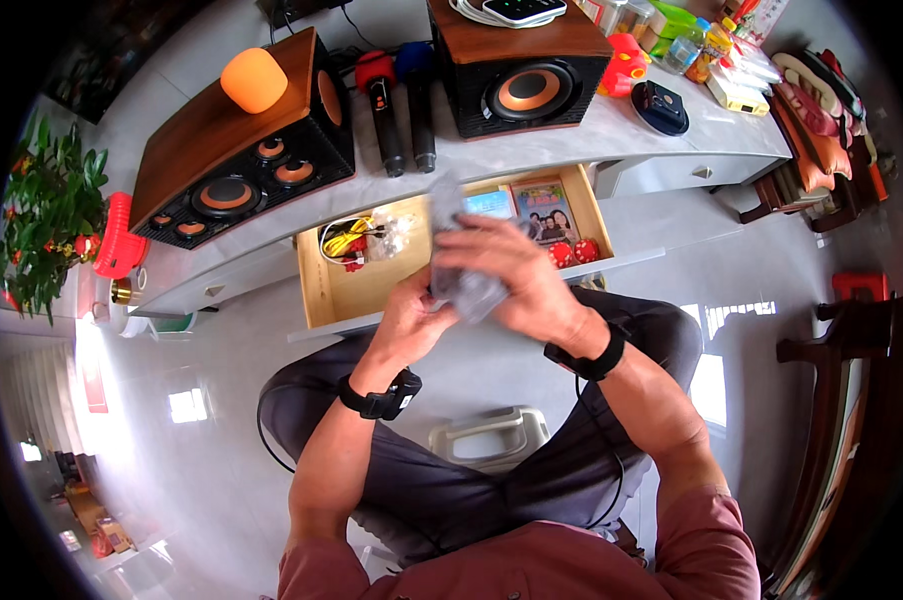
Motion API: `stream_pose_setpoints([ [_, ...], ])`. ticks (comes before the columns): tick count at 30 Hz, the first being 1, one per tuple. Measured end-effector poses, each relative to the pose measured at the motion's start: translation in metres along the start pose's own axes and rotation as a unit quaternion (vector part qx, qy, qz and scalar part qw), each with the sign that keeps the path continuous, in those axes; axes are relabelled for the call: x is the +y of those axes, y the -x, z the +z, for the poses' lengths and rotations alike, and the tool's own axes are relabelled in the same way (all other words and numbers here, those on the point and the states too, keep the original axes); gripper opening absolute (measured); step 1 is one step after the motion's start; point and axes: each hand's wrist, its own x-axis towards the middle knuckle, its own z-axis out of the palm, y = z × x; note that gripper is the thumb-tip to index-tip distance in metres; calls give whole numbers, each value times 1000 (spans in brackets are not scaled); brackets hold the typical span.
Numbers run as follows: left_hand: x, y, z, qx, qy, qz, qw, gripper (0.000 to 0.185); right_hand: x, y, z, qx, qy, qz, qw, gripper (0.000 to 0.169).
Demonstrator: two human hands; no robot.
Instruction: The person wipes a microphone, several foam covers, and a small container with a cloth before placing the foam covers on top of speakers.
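A crinkled, see-through plastic bag [477, 298], blurred by movement, is held up in front of an open drawer. My left hand [414, 315] grips its lower left side between thumb and fingers. Across its right side lies my right hand [522, 274], fingers curled over it; what the bag contains cannot be made out. Below, the wooden drawer [335, 294] holds a yellow cable [346, 238] beside a white one, clear plastic wrapping [391, 234], a disc case with a picture cover [545, 210], a blue case [489, 202] and two red balls with white spots [573, 253].
Above the drawer, a grey cabinet top [474, 161] carries two wooden speakers [230, 150], two microphones [384, 120], an orange rounded object [254, 80] and a dark case [659, 107]. A potted plant [50, 217] stands left. Between my legs is a pale plastic stool [489, 439].
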Motion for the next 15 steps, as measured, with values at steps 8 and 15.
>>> stream_pose_setpoints([
  [8, 8, 2, 4, 15, 108, 21, 994, 37, 22, -8, -19, 233, -321, 294, 869, 34],
  [15, 9, 1, 2, 23, 99, -23, 995, 41, 3, -4, -7, 81, -57, 44, 994, 48],
])
